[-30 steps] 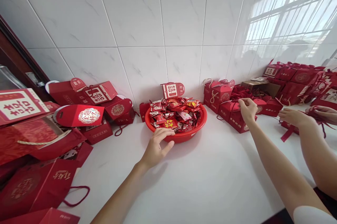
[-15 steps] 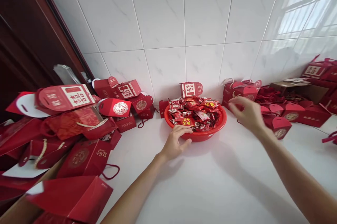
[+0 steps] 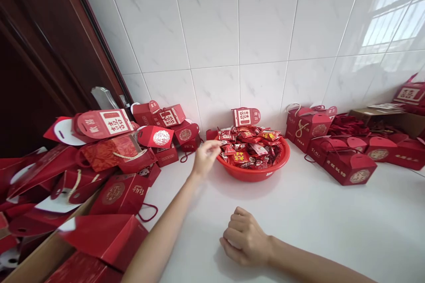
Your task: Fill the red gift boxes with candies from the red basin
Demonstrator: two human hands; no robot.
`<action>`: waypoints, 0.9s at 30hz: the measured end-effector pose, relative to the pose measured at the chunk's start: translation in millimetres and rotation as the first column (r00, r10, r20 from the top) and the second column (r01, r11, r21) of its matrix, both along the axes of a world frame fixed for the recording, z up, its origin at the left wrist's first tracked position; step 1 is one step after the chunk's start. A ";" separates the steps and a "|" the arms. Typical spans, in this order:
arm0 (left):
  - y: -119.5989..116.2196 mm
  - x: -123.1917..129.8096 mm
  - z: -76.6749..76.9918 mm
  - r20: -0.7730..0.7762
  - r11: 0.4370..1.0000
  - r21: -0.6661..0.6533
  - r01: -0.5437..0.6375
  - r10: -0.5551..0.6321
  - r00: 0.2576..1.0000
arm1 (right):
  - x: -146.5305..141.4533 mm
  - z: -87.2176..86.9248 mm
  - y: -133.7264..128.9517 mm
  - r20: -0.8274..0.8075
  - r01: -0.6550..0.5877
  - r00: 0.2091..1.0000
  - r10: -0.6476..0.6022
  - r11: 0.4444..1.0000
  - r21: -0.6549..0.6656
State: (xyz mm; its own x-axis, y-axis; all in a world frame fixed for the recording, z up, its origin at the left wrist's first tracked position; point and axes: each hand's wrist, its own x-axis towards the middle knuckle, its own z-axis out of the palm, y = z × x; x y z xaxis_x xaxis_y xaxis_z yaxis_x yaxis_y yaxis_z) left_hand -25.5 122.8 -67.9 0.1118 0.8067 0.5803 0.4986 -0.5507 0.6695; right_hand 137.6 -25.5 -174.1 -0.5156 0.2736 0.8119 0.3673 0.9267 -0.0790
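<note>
A red plastic basin stands on the white tabletop, heaped with red-wrapped sweets. My left hand is at the basin's left rim, slightly blurred. Its thumb and forefinger point towards the sweets with their tips apart, and I see nothing between them. In front of the basin, low over the table, my right hand is curled into a loose fist, knuckles up. No object shows in it. Behind the basin is a small red gift box with a white character panel.
Many red gift boxes are piled on the left, some in a cardboard carton. More boxes stand at the right, before another carton. White tiled wall rises behind; a dark wooden door is at left.
My right hand has come away from the boxes at the right, moving left and nearer, and has closed. My left hand has shifted from the basin's front to its left rim.
</note>
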 end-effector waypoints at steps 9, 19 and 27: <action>88.7 -49.1 72.1 -0.526 0.914 0.053 -0.401 0.367 0.767 | 0.6 1.6 5.3 -0.049 0.027 0.998 -0.026 1.000 0.016; 93.0 -42.2 74.5 -0.633 0.875 0.051 -0.482 0.401 0.662 | 5.3 -0.2 14.8 -0.052 0.054 0.997 -0.052 0.998 0.029; 34.0 -45.7 108.2 -0.445 0.856 0.145 -0.496 0.504 0.740 | 6.9 9.9 13.6 -0.137 0.003 0.990 -0.004 1.000 -0.010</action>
